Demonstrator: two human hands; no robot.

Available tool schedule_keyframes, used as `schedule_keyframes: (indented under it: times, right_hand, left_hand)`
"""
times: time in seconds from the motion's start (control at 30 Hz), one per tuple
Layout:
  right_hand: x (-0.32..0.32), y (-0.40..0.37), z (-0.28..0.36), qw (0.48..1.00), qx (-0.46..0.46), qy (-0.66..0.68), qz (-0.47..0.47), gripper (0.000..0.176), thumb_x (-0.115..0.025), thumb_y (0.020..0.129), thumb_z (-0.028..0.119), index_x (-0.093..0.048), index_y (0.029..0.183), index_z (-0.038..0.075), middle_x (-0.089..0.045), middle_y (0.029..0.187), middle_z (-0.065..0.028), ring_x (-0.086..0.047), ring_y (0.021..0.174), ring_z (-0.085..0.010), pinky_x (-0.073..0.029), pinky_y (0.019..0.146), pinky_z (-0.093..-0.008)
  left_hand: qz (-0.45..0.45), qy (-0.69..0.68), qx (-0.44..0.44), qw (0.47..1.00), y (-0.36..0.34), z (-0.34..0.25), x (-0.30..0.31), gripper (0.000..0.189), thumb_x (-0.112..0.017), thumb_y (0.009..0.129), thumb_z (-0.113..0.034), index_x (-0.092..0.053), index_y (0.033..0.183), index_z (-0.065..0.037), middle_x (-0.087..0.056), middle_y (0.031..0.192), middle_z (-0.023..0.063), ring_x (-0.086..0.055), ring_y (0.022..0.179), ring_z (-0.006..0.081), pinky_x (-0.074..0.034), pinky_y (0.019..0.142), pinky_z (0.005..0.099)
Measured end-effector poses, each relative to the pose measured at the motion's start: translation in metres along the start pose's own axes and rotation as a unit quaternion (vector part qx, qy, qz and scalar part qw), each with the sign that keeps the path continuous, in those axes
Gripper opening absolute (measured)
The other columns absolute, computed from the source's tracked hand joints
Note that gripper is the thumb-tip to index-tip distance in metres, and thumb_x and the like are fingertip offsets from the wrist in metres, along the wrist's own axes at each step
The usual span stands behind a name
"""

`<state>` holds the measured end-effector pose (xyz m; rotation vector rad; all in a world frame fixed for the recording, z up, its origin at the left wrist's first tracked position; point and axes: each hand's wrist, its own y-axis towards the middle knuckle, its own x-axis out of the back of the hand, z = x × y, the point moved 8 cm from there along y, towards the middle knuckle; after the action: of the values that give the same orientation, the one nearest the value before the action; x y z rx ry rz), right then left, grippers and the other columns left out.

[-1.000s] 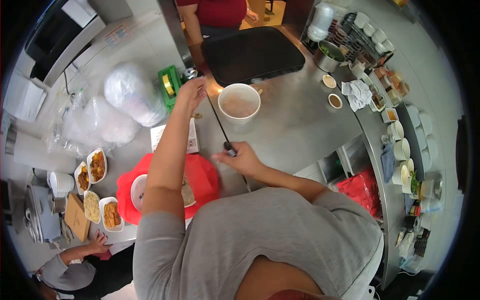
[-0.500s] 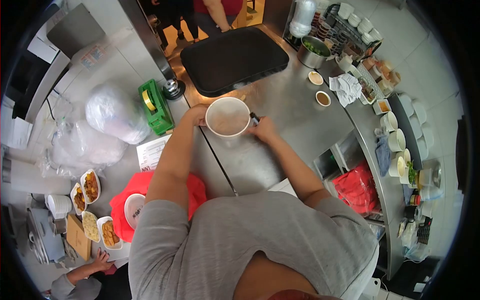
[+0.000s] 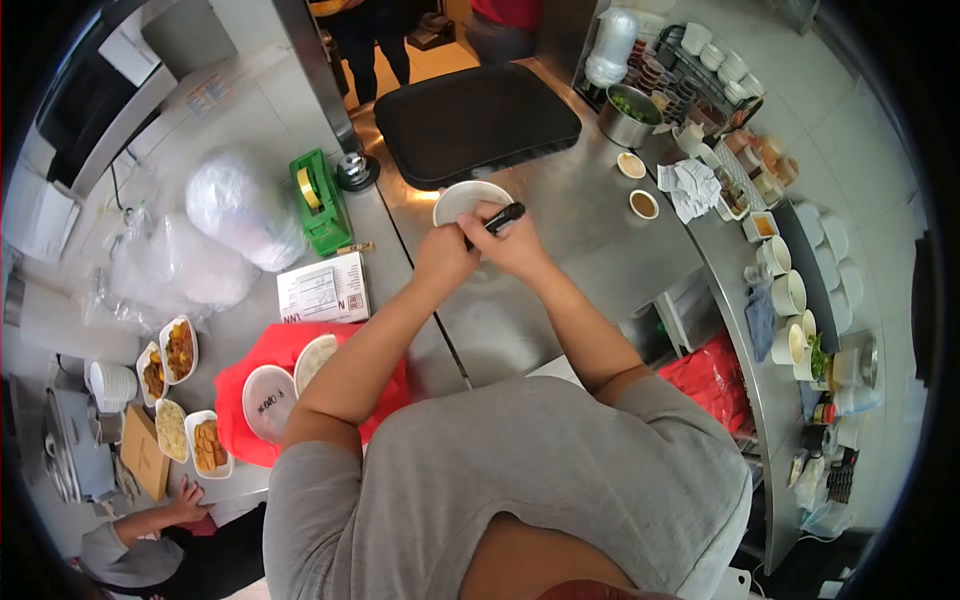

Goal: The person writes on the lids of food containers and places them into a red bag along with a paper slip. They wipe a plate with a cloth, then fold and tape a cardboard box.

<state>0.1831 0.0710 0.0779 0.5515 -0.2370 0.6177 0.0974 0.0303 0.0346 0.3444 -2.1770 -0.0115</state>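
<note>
Handwriting (image 3: 272,401) already marks the pale top of one tub (image 3: 262,422), which rests on the red bag (image 3: 250,375). On the second tub (image 3: 314,362), just beside it and partly behind the left arm, none can be made out. The work looks partway along: no writing shows on the visible part of the bowl (image 3: 455,200), and no lid can be seen on it. The four food boxes (image 3: 208,447) are filled and uncovered.

The bowl is on the desk (image 3: 600,250), just beyond both hands and near the tray (image 3: 475,120). The right hand (image 3: 510,245) holds the black pen (image 3: 508,218) over the bowl's near side. The left hand (image 3: 447,256) is curled narrow at the pen's lower end; whether it grips the pen, or either hand touches the bowl, I cannot tell.
</note>
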Motion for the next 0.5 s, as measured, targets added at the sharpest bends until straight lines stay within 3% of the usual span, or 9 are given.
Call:
schedule_keyframes:
  times: [0.1, 0.13, 0.2, 0.23, 0.27, 0.3, 0.37, 0.4, 0.5]
  right_hand:
    - [-0.006, 0.006, -0.020, 0.953, -0.195, 0.198, 0.124, 0.031, -0.058, 0.082, 0.020, -0.052, 0.055, 0.006, -0.052, 0.054, 0.0001, -0.047, 0.049, -0.0068, -0.035, 0.041, -0.0249]
    - [-0.010, 0.008, -0.038, 0.942, -0.214, 0.230, 0.120, 0.025, -0.060, 0.081, 0.019, -0.052, 0.059, 0.009, -0.051, 0.055, 0.0000, -0.042, 0.042, -0.0059, -0.031, 0.037, -0.0239]
    - [-0.004, 0.016, -0.064, 0.886, -0.250, 0.389, 0.022, 0.021, -0.060, 0.081, 0.021, -0.054, 0.065, 0.010, -0.052, 0.058, -0.0004, -0.042, 0.042, -0.0059, -0.031, 0.037, -0.0231]
    - [-0.001, 0.023, -0.082, 0.846, -0.265, 0.462, -0.028, 0.018, -0.060, 0.082, 0.022, -0.055, 0.068, 0.011, -0.052, 0.059, -0.0006, -0.042, 0.041, -0.0059, -0.031, 0.037, -0.0227]
    - [0.019, 0.043, -0.106, 0.773, -0.194, 0.604, 0.024, 0.015, -0.057, 0.085, 0.023, -0.056, 0.078, 0.009, -0.055, 0.065, -0.0026, -0.048, 0.049, -0.0076, -0.036, 0.040, -0.0216]
    - [0.026, 0.055, -0.118, 0.777, -0.193, 0.599, -0.023, 0.016, -0.056, 0.086, 0.023, -0.056, 0.080, 0.008, -0.056, 0.066, -0.0034, -0.050, 0.051, -0.0085, -0.038, 0.042, -0.0217]
    - [0.033, 0.066, -0.131, 0.774, -0.189, 0.592, -0.122, 0.017, -0.054, 0.088, 0.022, -0.056, 0.083, 0.007, -0.057, 0.068, -0.0048, -0.053, 0.056, -0.0102, -0.042, 0.047, -0.0218]
    - [0.012, 0.062, -0.112, 0.786, -0.220, 0.576, -0.050, 0.020, -0.052, 0.090, 0.023, -0.057, 0.089, 0.003, -0.058, 0.072, -0.0060, -0.055, 0.058, -0.0129, -0.046, 0.054, -0.0231]
    - [-0.050, 0.041, -0.125, 0.825, -0.218, 0.520, 0.037, 0.020, -0.053, 0.089, 0.024, -0.058, 0.092, 0.005, -0.057, 0.070, -0.0049, -0.054, 0.059, -0.0114, -0.046, 0.055, -0.0244]
  left_hand:
    - [0.067, -0.237, 0.017, 0.969, -0.010, -0.003, -0.008, 0.028, -0.064, 0.078, -0.030, -0.058, 0.067, -0.005, -0.045, 0.051, -0.0009, -0.050, 0.048, 0.0176, -0.041, 0.047, 0.0308]
    - [0.154, -0.270, 0.077, 0.947, -0.009, 0.003, -0.016, 0.030, -0.063, 0.079, -0.031, -0.054, 0.064, -0.006, -0.043, 0.051, -0.0018, -0.045, 0.047, 0.0147, -0.037, 0.044, 0.0285]
    - [0.327, -0.328, 0.196, 0.864, -0.017, 0.011, -0.023, 0.037, -0.062, 0.081, -0.031, -0.045, 0.056, -0.009, -0.038, 0.050, -0.0037, -0.037, 0.043, 0.0091, -0.029, 0.039, 0.0239]
    - [0.374, -0.372, 0.203, 0.825, -0.024, 0.018, -0.023, 0.038, -0.061, 0.082, -0.032, -0.043, 0.056, -0.010, -0.037, 0.051, -0.0040, -0.035, 0.044, 0.0077, -0.026, 0.039, 0.0227]
    - [0.418, -0.414, 0.205, 0.782, -0.029, 0.028, -0.023, 0.040, -0.060, 0.083, -0.033, -0.041, 0.056, -0.011, -0.036, 0.051, -0.0042, -0.033, 0.044, 0.0063, -0.024, 0.039, 0.0216]
    - [0.460, -0.454, 0.206, 0.735, -0.033, 0.033, -0.028, 0.041, -0.060, 0.084, -0.034, -0.039, 0.056, -0.012, -0.035, 0.052, -0.0045, -0.032, 0.045, 0.0049, -0.021, 0.039, 0.0204]
    - [0.298, -0.460, 0.263, 0.794, -0.014, 0.070, -0.029, 0.041, -0.058, 0.086, -0.037, -0.041, 0.059, -0.011, -0.036, 0.054, -0.0037, -0.033, 0.046, 0.0062, -0.024, 0.039, 0.0214]
    - [0.214, -0.458, 0.289, 0.813, -0.010, 0.088, -0.028, 0.041, -0.057, 0.087, -0.038, -0.042, 0.061, -0.010, -0.037, 0.054, -0.0033, -0.033, 0.046, 0.0068, -0.025, 0.039, 0.0219]
    - [0.152, -0.384, 0.266, 0.871, 0.008, 0.104, -0.036, 0.041, -0.055, 0.087, -0.041, -0.042, 0.064, -0.010, -0.038, 0.056, -0.0030, -0.035, 0.046, 0.0083, -0.028, 0.040, 0.0235]
